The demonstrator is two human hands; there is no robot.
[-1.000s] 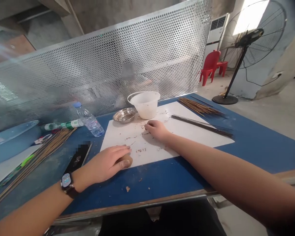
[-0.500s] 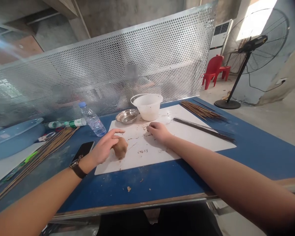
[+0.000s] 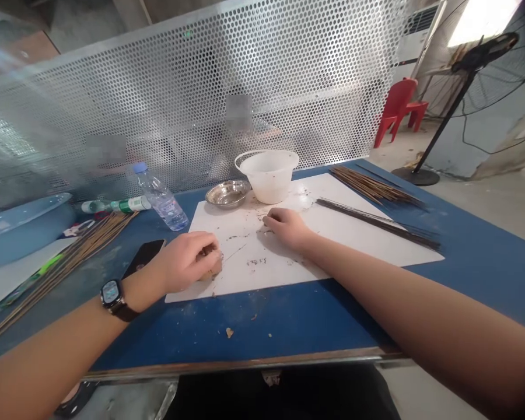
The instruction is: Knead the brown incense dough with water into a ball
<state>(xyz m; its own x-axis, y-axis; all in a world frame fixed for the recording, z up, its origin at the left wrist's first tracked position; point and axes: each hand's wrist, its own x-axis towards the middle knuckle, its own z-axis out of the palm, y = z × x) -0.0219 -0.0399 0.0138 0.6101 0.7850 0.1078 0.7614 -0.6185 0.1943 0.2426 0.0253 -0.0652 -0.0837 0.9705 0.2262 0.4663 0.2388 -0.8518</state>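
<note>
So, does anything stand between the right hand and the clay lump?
Only crumbs on the white board lie between the right hand and the clay lump, but the left hand covers the lump.

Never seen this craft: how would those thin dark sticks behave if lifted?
These thin dark sticks look long and slender, so probably light and springy, drooping at the tips. Lying loose side by side, they could slip apart.
</note>
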